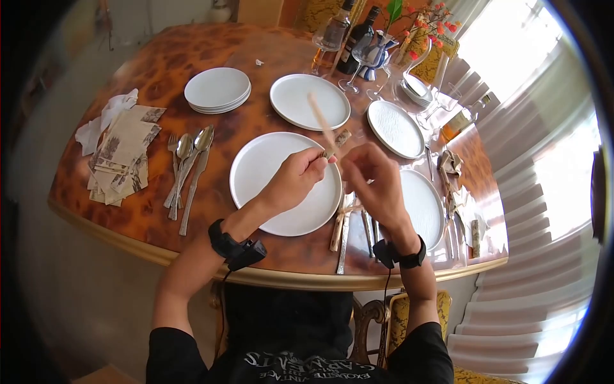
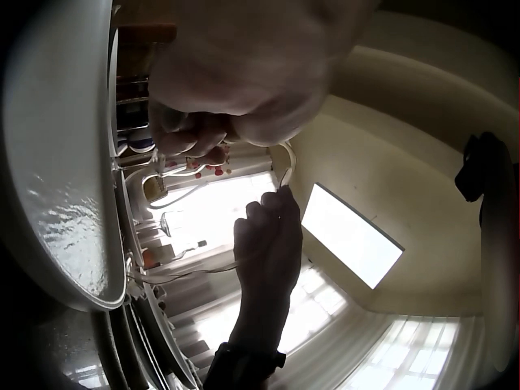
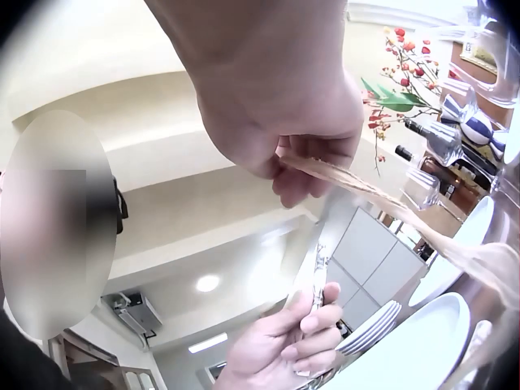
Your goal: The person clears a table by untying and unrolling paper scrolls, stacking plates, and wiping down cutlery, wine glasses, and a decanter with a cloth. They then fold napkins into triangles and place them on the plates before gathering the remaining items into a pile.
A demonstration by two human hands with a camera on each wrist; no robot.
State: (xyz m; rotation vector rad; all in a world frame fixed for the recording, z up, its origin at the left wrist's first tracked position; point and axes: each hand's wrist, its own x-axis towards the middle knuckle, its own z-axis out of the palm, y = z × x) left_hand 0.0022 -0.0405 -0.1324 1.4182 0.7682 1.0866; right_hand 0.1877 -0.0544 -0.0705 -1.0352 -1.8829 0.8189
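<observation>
My left hand (image 1: 297,179) is over the large white plate (image 1: 256,198) in front of me. Its thumb and fingers pinch a short, mottled bark-covered stick (image 1: 343,137), which shows as a slim pale patterned piece (image 3: 320,276) in the right wrist view. Close beside it, my right hand (image 1: 374,179) has its fingers curled, pinching a beige raffia-like strip (image 3: 366,191). In the head view the strip (image 1: 322,121) is blurred and rises past the left fingertips. Below the right hand lies cutlery (image 1: 344,240) with another bark stick (image 1: 336,232) and a tie around it.
Stacked plates (image 1: 217,89), spoons (image 1: 184,148) with a fork and knife, and printed paper napkins (image 1: 125,150) occupy the left side. More plates (image 1: 310,102) stand farther back, near glasses (image 1: 353,73), bottles (image 1: 358,41) and a berry branch (image 1: 428,29). The table's gold edge (image 1: 300,280) is nearest me.
</observation>
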